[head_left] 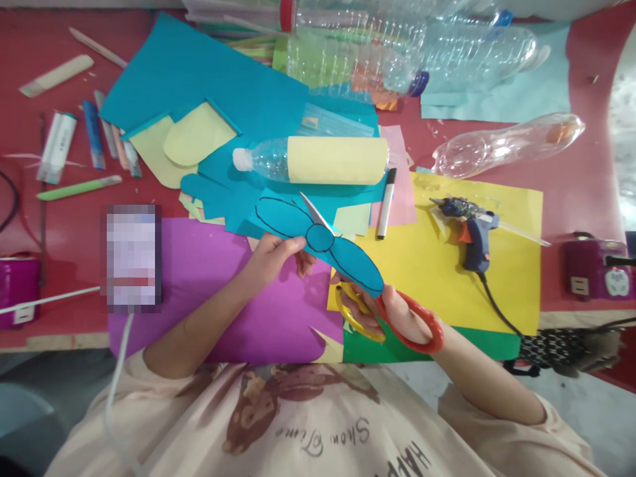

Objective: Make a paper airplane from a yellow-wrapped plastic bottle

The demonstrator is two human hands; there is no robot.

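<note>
My left hand (pixel 278 257) pinches the lower edge of a blue paper piece (pixel 356 260) with a propeller shape and centre circle drawn in black. The right lobe has a rounded, cut outline; paper still surrounds the left lobe. In my right hand (pixel 397 311) are scissors (pixel 422 324) with one red and one yellow handle loop. A scissor blade shows above the paper near the circle, the rest being hidden behind the sheet. Just beyond lies a plastic bottle (pixel 338 160) wrapped in pale yellow paper, with a black-capped marker (pixel 387 204) beside it.
A glue gun (pixel 472 232) lies on yellow paper (pixel 511 278) at right. Clear plastic bottles (pixel 348 59) lie at the back, another bottle (pixel 507 142) at right. Markers (pixel 57 147) and a pixelated device (pixel 132 258) with a white cable are at left. Purple paper (pixel 209 265) lies under my left arm.
</note>
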